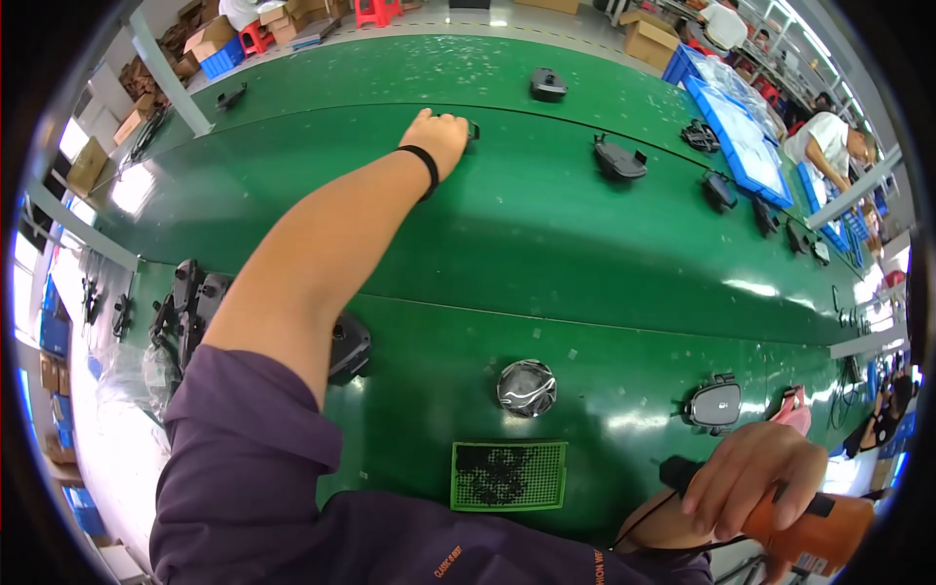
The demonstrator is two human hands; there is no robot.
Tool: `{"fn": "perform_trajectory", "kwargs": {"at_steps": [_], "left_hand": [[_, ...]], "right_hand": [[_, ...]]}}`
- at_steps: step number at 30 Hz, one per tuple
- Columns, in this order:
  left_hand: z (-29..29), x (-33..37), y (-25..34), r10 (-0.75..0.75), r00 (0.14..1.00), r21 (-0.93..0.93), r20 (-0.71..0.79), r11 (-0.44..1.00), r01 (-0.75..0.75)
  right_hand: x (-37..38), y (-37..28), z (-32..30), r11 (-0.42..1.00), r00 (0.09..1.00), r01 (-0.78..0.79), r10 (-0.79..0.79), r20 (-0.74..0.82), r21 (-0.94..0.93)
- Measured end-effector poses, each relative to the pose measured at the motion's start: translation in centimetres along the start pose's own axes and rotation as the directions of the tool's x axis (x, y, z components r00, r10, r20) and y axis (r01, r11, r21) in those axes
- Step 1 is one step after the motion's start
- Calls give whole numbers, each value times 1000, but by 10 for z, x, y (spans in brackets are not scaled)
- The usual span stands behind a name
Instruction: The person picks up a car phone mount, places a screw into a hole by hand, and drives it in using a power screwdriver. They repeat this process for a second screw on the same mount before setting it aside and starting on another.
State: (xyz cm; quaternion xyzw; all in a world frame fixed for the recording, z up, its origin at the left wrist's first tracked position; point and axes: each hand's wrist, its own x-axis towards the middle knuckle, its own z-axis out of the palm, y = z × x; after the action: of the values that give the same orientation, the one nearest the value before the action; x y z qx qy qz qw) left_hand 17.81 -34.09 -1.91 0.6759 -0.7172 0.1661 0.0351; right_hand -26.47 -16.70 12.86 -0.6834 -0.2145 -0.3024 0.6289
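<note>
My left arm reaches far across the green table, and my left hand (439, 138) is closed over a black plastic part (474, 133). Only a dark edge of that part shows past the fingers; the rest is hidden. At the lower right my right hand (756, 478) is wrapped round an orange power screwdriver (827, 531), its black nose pointing left. Just beyond that hand lies a black phone holder (717, 403) with a grey face and side clamps. A green mesh tray (559, 478) with small black screws sits close to my body, and a round, shiny-topped dish (526, 388) stands behind it.
Dark phone holders (619, 159) are spread along the far green strip (322, 151). More black units (349, 346) are gathered beside my left arm. A blue tray (741, 146) lies at the far right, near a co-worker (824, 146). A pink object (792, 409) lies beyond my right hand.
</note>
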Motion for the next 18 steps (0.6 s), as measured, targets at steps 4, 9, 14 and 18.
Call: {"fn": "perform_trajectory", "kwargs": {"at_steps": [4, 9, 14, 18], "left_hand": [[-53, -23, -6, 42, 994, -295, 97, 955, -11], [-216, -99, 51, 429, 860, -552, 276, 803, -223], [-278, -136, 93, 622, 704, -719, 343, 656, -230], [-264, -149, 108, 660, 696, -811, 282, 552, -195]], "right_hand": [[-32, 19, -7, 860, 995, -101, 86, 53, 501], [0, 70, 7, 840, 704, -480, 199, -681, -252], [32, 88, 44, 697, 688, -687, 532, -493, -206], [14, 75, 55, 700, 573, -714, 575, -584, -10]]}}
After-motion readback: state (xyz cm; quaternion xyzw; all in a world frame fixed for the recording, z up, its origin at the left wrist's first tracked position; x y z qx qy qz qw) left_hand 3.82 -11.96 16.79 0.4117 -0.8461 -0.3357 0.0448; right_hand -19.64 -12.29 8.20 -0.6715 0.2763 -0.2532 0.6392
